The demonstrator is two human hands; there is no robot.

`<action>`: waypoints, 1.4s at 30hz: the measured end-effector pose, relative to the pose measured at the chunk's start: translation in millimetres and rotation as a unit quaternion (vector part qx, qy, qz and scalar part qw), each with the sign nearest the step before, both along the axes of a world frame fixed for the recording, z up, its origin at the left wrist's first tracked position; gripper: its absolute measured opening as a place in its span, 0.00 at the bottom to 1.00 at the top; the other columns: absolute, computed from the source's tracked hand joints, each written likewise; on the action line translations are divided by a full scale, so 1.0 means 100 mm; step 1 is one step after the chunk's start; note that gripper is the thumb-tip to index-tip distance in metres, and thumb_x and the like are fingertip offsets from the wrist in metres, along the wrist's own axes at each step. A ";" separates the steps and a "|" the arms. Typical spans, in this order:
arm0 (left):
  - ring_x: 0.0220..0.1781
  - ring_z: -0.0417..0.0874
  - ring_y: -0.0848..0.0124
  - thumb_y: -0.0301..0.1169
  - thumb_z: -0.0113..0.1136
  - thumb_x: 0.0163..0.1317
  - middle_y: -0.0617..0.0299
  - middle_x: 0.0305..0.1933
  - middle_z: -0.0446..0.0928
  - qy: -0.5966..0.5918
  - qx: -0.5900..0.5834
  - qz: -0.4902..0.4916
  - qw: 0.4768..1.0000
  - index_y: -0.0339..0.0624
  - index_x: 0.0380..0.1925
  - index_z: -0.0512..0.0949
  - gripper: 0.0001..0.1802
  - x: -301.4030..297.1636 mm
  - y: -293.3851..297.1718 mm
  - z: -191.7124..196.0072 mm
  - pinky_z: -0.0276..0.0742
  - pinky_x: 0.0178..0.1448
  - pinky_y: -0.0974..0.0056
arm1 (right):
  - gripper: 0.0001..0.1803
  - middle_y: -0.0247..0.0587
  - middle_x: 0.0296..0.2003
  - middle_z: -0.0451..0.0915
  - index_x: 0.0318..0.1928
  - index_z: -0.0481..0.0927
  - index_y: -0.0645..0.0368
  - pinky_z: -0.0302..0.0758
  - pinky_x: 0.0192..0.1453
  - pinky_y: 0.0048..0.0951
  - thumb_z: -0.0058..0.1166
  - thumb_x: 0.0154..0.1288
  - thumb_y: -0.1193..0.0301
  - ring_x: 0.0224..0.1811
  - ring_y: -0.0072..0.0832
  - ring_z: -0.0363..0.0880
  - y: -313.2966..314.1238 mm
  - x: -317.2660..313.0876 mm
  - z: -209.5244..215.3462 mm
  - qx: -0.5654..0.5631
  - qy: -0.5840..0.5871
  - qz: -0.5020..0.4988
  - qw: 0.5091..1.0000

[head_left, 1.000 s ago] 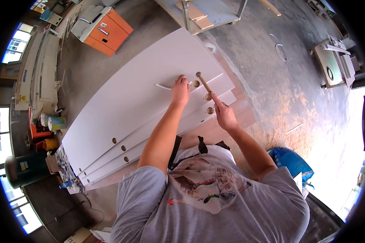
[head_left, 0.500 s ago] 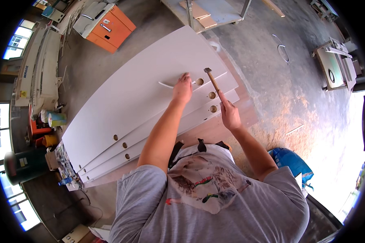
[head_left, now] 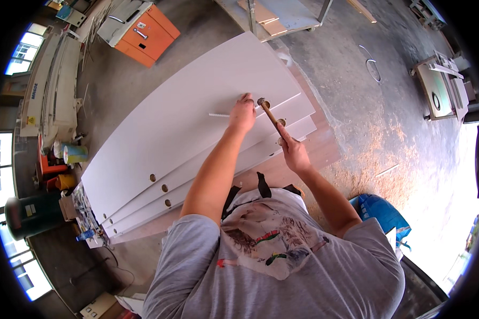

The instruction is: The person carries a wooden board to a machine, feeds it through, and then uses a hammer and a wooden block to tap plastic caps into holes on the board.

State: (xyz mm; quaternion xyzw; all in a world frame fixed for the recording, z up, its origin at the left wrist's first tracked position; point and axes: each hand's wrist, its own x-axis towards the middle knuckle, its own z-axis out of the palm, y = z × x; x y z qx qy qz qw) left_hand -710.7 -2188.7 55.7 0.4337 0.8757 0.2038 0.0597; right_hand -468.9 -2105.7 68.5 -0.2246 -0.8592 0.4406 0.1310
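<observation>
The fingers [head_left: 291, 144] of the right hand [head_left: 294, 153] were clenched around the wooden handle of a hammer [head_left: 269, 112], whose head was set beside a round hole near the far right corner of the top white panel [head_left: 181, 122]. The left hand [head_left: 242, 114] was pressed on that panel just left of the hammer head, its fingers [head_left: 246, 99] curled; whether anything was pinched there could not be told. Three such panels were stacked, stepped at their near edges.

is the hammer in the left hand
No, the right hand grips the wooden handle of the hammer, while the left hand rests on the top white panel.
</observation>
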 end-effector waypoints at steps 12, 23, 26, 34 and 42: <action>0.70 0.76 0.53 0.27 0.58 0.67 0.52 0.73 0.73 0.031 -0.024 -0.005 0.999 0.34 0.39 0.83 0.08 -0.01 0.00 -0.05 0.78 0.69 0.53 | 0.34 0.58 0.34 0.82 0.78 0.64 0.38 0.79 0.44 0.49 0.51 0.75 0.76 0.37 0.56 0.84 -0.02 0.00 0.00 0.016 0.007 0.005 1.000; 0.79 0.67 0.61 0.29 0.66 0.56 0.53 0.78 0.67 -0.093 -0.056 -0.025 0.994 0.36 0.26 0.82 0.07 -0.12 -0.11 0.14 0.71 0.76 0.60 | 0.34 0.57 0.34 0.81 0.78 0.63 0.37 0.79 0.43 0.50 0.51 0.76 0.75 0.37 0.55 0.83 -0.06 0.04 0.15 0.037 0.080 0.003 0.996; 0.80 0.65 0.61 0.30 0.66 0.55 0.53 0.80 0.64 -0.110 -0.064 -0.030 0.991 0.36 0.25 0.82 0.08 -0.12 -0.12 0.15 0.69 0.78 0.61 | 0.34 0.57 0.34 0.81 0.79 0.63 0.37 0.79 0.43 0.51 0.51 0.76 0.74 0.37 0.56 0.83 0.00 -0.01 -0.03 0.042 -0.041 0.032 0.998; 0.83 0.61 0.61 0.30 0.67 0.54 0.52 0.81 0.61 -0.130 -0.068 -0.039 0.988 0.36 0.25 0.83 0.07 -0.14 -0.17 0.15 0.65 0.80 0.62 | 0.33 0.57 0.38 0.83 0.78 0.65 0.38 0.80 0.47 0.48 0.50 0.76 0.75 0.42 0.56 0.84 0.01 0.03 0.08 0.013 -0.046 0.016 0.999; 0.79 0.68 0.58 0.28 0.68 0.53 0.48 0.78 0.66 -0.192 0.013 -0.003 0.981 0.37 0.24 0.81 0.07 -0.08 -0.16 0.11 0.71 0.74 0.60 | 0.32 0.58 0.42 0.85 0.77 0.66 0.42 0.81 0.49 0.46 0.51 0.76 0.77 0.43 0.56 0.85 0.11 0.14 0.04 -0.005 0.004 0.001 1.000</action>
